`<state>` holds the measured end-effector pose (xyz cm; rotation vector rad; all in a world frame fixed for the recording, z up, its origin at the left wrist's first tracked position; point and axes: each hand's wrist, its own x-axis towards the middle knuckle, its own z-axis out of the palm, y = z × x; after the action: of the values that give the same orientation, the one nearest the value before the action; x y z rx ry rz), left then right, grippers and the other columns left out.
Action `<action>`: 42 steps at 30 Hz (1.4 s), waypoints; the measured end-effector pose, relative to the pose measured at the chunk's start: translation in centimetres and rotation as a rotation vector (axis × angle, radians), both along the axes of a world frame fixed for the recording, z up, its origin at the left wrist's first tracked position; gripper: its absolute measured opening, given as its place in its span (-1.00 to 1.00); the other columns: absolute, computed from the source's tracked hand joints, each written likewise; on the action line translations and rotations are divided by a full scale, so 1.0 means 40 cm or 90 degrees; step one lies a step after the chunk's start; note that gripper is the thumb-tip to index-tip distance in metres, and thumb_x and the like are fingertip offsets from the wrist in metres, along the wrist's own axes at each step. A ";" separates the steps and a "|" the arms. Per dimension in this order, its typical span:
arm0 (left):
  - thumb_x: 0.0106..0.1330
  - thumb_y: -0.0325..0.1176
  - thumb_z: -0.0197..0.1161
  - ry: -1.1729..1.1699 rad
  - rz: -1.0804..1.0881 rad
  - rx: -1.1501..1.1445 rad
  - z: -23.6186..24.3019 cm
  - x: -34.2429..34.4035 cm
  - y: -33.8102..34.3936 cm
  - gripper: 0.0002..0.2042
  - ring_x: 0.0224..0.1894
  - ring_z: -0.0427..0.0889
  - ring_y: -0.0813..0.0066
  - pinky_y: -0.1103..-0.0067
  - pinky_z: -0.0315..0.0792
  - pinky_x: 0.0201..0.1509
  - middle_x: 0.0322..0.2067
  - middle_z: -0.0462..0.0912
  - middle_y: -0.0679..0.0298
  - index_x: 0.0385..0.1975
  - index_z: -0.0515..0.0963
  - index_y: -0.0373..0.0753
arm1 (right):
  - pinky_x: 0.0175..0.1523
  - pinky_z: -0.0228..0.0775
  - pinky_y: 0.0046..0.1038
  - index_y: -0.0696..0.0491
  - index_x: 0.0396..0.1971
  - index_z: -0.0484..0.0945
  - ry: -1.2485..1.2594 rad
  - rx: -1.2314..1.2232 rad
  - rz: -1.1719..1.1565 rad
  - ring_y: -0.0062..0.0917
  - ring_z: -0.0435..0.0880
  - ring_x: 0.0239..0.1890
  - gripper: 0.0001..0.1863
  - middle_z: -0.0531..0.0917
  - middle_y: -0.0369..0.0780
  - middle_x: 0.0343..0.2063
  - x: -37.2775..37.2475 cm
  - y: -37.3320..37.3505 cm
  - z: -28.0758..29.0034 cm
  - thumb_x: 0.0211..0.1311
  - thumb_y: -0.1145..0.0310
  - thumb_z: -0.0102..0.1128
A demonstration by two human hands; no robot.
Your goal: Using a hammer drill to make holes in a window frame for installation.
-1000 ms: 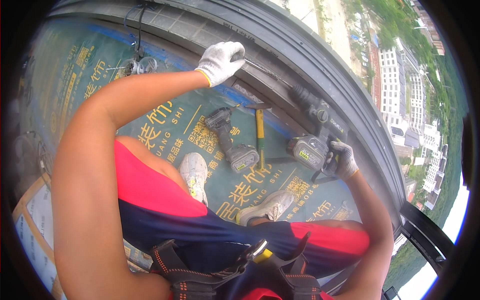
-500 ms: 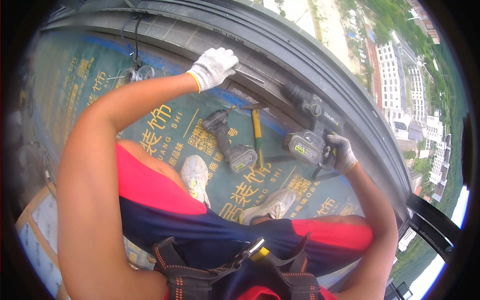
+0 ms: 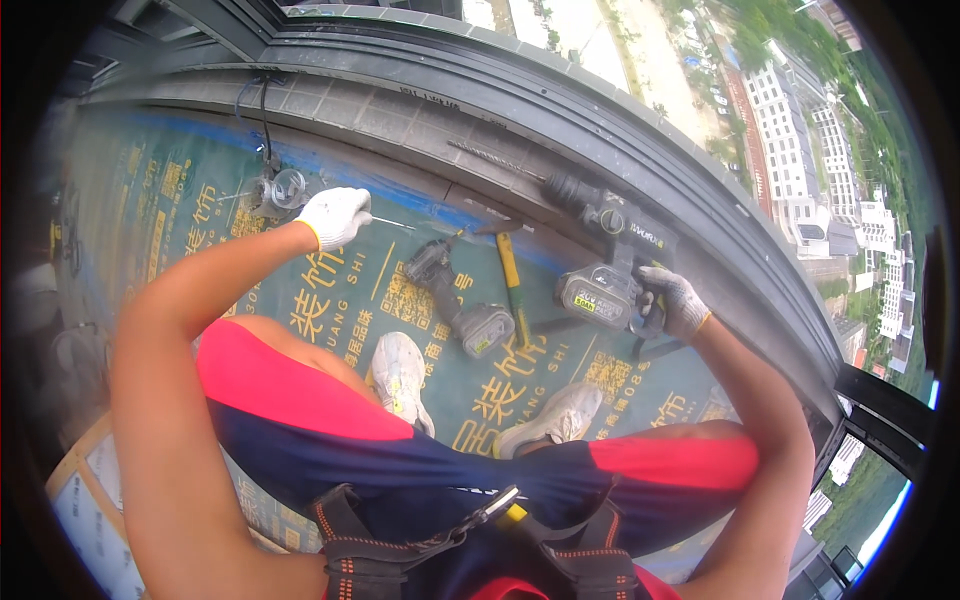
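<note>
My right hand [image 3: 677,303], in a white work glove, is closed around the rear handle of a dark cordless rotary hammer drill [image 3: 628,240]. The drill lies along the sill with its long spiral bit pointing left. My left hand [image 3: 338,218], also gloved, is closed on a thin metal rod [image 3: 392,222] that sticks out to the right; its held end is hidden. Between my hands, a grey cordless impact driver [image 3: 432,268] and a hammer with a yellow handle [image 3: 511,280] lie on the green floor sheet [image 3: 350,290].
A grey tool with a clear round part [image 3: 280,190] stands left of my left hand, a dark cable rising from it. The grey window frame [image 3: 560,110] curves along the far side, with buildings far below beyond it. My shoes [image 3: 400,380] rest on the sheet.
My left hand has moved left and nearer, away from the drill bit, carrying the thin rod. My right hand stays on the drill handle. The view has shifted slightly.
</note>
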<state>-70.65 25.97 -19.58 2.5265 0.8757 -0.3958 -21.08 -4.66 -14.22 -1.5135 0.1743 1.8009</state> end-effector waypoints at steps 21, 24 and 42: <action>0.36 -0.34 0.35 -0.526 -0.096 0.324 0.230 0.606 0.203 -0.89 -0.25 0.72 0.05 0.31 0.59 -0.15 -0.34 0.71 0.09 -0.22 0.64 -0.20 | -0.45 0.45 -0.56 0.04 -0.15 0.59 -0.051 0.006 0.021 -0.59 0.56 -0.56 -0.85 0.63 -0.30 -0.48 0.000 0.006 -0.013 0.40 0.31 0.26; 0.39 -0.23 0.31 -0.415 -0.197 0.360 0.249 0.653 0.220 -0.86 -0.27 0.74 0.14 0.36 0.62 -0.18 -0.35 0.72 0.15 -0.23 0.65 -0.14 | -0.45 0.44 -0.56 0.04 -0.17 0.60 -0.054 0.018 0.028 -0.60 0.56 -0.56 -0.85 0.63 -0.31 -0.48 0.010 -0.003 -0.032 0.40 0.31 0.26; 0.33 -0.23 0.41 -0.592 -0.185 0.407 0.159 0.702 0.193 -0.82 -0.28 0.76 0.21 0.42 0.63 -0.16 -0.32 0.79 0.20 -0.16 0.76 -0.12 | -0.47 0.46 -0.56 0.07 -0.22 0.62 -0.089 0.009 0.028 -0.63 0.57 -0.58 -0.84 0.64 -0.30 -0.49 0.017 -0.001 -0.033 0.32 0.32 0.34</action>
<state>-42.59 33.69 -13.21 2.8866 0.2674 1.0727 -20.38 -4.70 -15.54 -1.6385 0.0605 1.7196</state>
